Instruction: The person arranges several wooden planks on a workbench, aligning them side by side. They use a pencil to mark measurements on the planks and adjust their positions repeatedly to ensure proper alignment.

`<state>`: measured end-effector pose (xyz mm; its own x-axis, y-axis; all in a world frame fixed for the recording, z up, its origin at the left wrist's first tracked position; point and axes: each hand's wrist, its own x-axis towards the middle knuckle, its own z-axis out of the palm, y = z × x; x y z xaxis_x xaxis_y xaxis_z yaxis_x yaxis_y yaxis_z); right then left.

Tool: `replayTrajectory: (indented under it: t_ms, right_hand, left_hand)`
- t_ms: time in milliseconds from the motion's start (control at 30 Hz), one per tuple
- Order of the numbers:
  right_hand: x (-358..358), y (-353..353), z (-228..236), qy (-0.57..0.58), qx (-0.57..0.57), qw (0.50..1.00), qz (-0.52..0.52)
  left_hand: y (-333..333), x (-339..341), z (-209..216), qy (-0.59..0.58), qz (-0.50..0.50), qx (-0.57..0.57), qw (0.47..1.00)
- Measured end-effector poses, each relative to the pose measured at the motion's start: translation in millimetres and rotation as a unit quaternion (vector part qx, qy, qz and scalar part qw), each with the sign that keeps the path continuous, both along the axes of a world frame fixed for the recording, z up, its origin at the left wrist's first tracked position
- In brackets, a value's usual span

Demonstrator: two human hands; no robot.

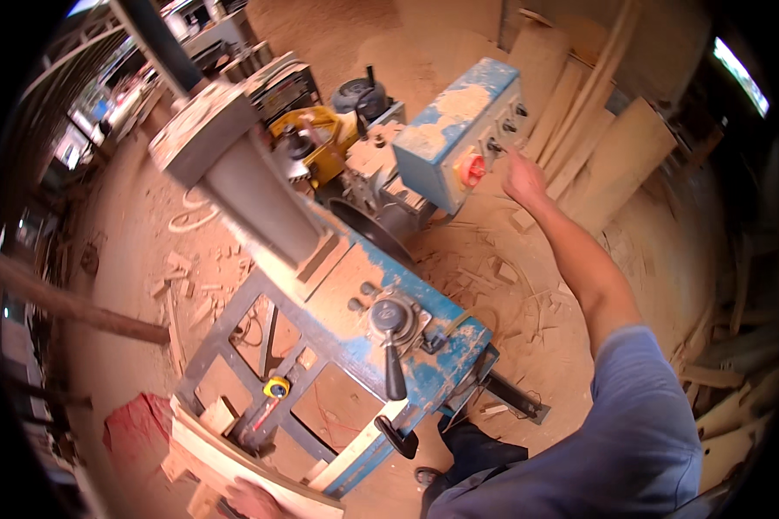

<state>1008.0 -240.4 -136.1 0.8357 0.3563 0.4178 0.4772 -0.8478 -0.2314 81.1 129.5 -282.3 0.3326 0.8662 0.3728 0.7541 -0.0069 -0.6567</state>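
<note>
My right arm stretches out to a blue, dust-covered control box (446, 121). My right hand (525, 179) is at its front panel, fingers bunched at a small black switch knob (493, 145). Beside that knob is a red rotary switch (472, 170). At the lower left, my left hand (253, 499) grips a long, curved, pale wooden piece (234, 463); the picture's lower edge cuts off part of this hand. The piece lies along the near left end of a blue machine's frame (290, 415). A yellow tape measure (276, 387) rests on that frame.
A lever with a black handle (394, 372) stands on the machine's blue top, behind a grey column (255, 195). A yellow motorized unit (325, 143) is beyond. Wood scraps (182, 272) litter the dusty floor; boards (614, 164) lean at right. A red cloth (138, 428) lies left.
</note>
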Motion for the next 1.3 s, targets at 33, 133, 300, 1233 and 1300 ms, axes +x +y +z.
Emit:
replayTrajectory:
  t_ms: [33, 133, 300, 1233, 1300]
  right_hand:
    - [5.3, -49.5, -10.7, 0.054, -0.036, 0.996, -0.054]
    - [-41.0, -79.8, -52.9, 0.101, 0.035, 0.994, -0.036]
    - [-200.6, -228.4, -132.6, 0.081, 0.116, 0.989, 0.039]
    - [-747.3, 219.1, -24.7, 0.596, 0.053, 0.725, 0.342]
    - [-731.9, 230.7, -42.2, 0.585, -0.004, 0.716, 0.381]
  left_hand:
    - [-3.0, 78.6, 21.5, -0.243, 0.101, -0.156, 0.952]
    - [-20.5, 76.8, 47.5, -0.299, 0.156, -0.071, 0.939]
    - [-23.1, 90.1, 43.1, -0.431, 0.125, -0.095, 0.889]
    - [-86.7, -67.0, 85.5, -0.826, 0.002, -0.359, 0.434]
    - [-76.7, -69.2, 81.3, -0.873, -0.002, -0.343, 0.346]
